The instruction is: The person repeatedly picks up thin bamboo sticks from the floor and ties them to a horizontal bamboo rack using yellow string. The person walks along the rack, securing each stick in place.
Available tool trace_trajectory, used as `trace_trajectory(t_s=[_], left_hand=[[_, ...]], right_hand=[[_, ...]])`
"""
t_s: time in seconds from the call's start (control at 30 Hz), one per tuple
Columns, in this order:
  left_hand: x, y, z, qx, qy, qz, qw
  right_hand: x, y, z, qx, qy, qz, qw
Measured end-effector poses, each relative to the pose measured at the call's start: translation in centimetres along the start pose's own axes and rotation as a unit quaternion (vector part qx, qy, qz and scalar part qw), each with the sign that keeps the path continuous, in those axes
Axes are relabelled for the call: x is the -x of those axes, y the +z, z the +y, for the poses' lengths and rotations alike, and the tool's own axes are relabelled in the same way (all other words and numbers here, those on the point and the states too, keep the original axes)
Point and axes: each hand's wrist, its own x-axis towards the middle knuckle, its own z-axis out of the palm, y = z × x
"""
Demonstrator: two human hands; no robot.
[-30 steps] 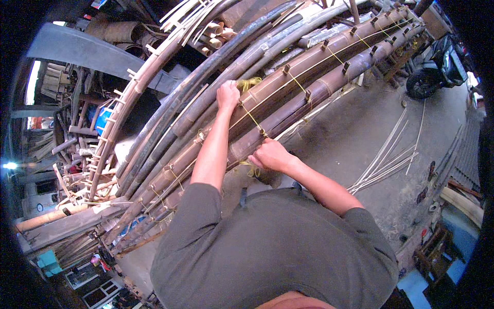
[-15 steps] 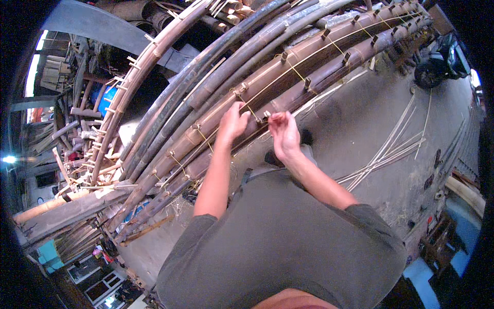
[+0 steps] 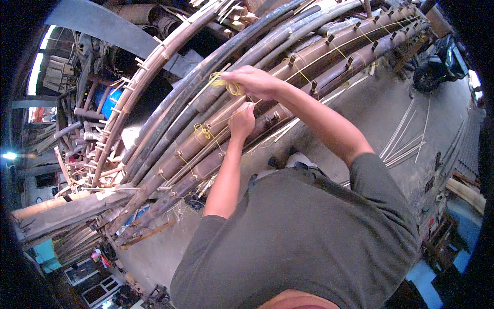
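Long brown bamboo poles (image 3: pixel 319 62) lie side by side in a row, tied together with yellow cord (image 3: pixel 203 131) at wooden pegs. My right hand (image 3: pixel 252 81) reaches over the poles and is closed on a small coil of the yellow cord (image 3: pixel 231 87). My left hand (image 3: pixel 242 121) sits just below it on a pole, pinching a taut strand of the same cord that runs up to the right hand. The two hands are a short way apart.
Darker, thicker bamboo poles (image 3: pixel 206 72) lie beyond the tied row. Thin bamboo strips (image 3: pixel 406 139) are scattered on the concrete floor at right. A parked scooter (image 3: pixel 437 67) stands at the upper right. Stacked timber and planks (image 3: pixel 62 211) fill the left side.
My right hand has moved up and to the left, away from the left hand, pulling the yellow cord out between them. The left hand has stayed on the pole.
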Motion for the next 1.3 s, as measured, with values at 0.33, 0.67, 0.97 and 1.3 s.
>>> trace_trajectory(t_s=[0.33, 0.67, 0.97, 1.3], left_hand=[[-4.6, -3.6, 4.7, 0.316, -0.005, 0.05, 0.948], [-14.2, -0.8, -2.9, -0.005, 0.006, -0.082, 0.997], [4.9, -12.8, -11.1, 0.013, -0.045, -0.127, 0.991], [9.4, -8.8, -12.4, 0.165, 0.051, 0.029, 0.985]], right_hand=[[12.9, 11.2, 5.8, 0.195, 0.013, -0.026, 0.98], [17.2, 13.0, 7.1, -0.313, 0.07, 0.452, 0.832], [10.0, 28.4, 4.6, -0.689, 0.246, 0.143, 0.667], [-5.9, 23.9, -7.5, 0.034, 0.018, 0.056, 0.998]])
